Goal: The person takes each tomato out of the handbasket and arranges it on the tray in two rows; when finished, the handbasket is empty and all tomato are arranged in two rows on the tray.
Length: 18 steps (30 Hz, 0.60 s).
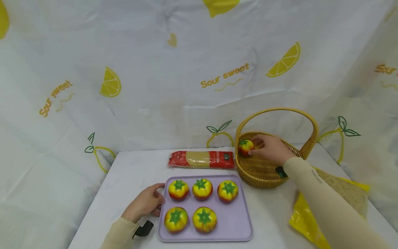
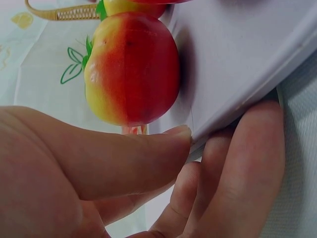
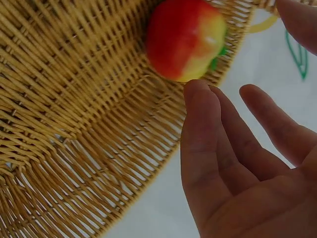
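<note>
A red-and-yellow, tomato-like fruit (image 1: 245, 147) with a green star-shaped top lies at the left side inside a wicker basket (image 1: 259, 176). My right hand (image 1: 269, 148) reaches into the basket beside it. In the right wrist view the fingers are spread, a fingertip close to the fruit (image 3: 183, 39), and the thumb stands well away. My left hand (image 1: 145, 202) pinches the left rim of a lilac tray (image 1: 233, 224), thumb on top and fingers underneath, as the left wrist view shows. Several matching fruits (image 1: 202, 189) sit on the tray in two rows.
Behind the tray lies a red-and-clear packet of noodles (image 1: 199, 159). A yellow bag (image 1: 306, 218) is partly under the right forearm. The basket's tall handle (image 1: 276, 110) arches over its opening. A lemon-printed white cloth (image 1: 155, 103) hangs behind the table.
</note>
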Motion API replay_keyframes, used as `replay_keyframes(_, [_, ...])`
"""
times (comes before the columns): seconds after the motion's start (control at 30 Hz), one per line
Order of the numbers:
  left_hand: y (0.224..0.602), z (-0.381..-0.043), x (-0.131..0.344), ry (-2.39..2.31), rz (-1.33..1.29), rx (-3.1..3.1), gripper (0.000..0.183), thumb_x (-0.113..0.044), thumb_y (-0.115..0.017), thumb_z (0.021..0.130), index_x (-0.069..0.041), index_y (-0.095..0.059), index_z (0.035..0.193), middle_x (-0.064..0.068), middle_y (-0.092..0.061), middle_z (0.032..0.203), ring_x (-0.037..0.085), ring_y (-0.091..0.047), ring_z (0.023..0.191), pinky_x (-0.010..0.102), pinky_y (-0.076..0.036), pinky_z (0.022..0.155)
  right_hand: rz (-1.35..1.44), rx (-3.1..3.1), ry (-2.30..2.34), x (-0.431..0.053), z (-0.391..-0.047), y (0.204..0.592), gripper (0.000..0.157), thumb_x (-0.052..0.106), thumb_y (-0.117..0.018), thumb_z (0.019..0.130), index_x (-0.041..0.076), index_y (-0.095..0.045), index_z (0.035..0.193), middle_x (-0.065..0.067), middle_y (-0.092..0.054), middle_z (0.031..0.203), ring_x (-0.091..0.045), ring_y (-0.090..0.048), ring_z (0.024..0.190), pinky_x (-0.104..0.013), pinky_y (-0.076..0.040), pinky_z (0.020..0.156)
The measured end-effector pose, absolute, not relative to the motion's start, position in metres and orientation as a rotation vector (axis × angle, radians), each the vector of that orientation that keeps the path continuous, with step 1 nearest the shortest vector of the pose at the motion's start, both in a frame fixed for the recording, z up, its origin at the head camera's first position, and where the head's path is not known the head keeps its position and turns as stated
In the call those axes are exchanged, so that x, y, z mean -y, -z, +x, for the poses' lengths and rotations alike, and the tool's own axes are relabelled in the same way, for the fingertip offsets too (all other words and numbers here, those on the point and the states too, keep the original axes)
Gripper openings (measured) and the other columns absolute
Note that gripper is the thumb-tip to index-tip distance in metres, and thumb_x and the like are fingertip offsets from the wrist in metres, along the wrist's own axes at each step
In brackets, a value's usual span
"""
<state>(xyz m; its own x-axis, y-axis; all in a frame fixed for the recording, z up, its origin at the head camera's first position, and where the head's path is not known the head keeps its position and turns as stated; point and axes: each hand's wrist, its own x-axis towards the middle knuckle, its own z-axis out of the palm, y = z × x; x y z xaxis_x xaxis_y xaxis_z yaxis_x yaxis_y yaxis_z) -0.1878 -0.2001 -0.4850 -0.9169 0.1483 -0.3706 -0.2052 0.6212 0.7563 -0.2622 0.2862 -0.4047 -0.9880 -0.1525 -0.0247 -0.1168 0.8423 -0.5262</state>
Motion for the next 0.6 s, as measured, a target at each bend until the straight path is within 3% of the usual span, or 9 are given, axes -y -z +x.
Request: replay_keyframes(0.6, [0.486, -0.188, 0.201, -1.212, -0.033, -2.457, 0.06, -0.006, -0.07, 0.1, -0.006, -0.052, 0.157, 0.01, -0.068, 0.1, 0.019, -0.072, 0.077, 0.037, -0.067, 0.064, -0.103, -2.842, 0.85, -0.285, -0.31, 0.433, 0.085, 0.051, -0.082, 0.093, 0.0, -0.053, 0.153, -0.029, -0.055, 0.156, -0.051, -0.053, 0.143, -0.069, -0.044, 0.119])
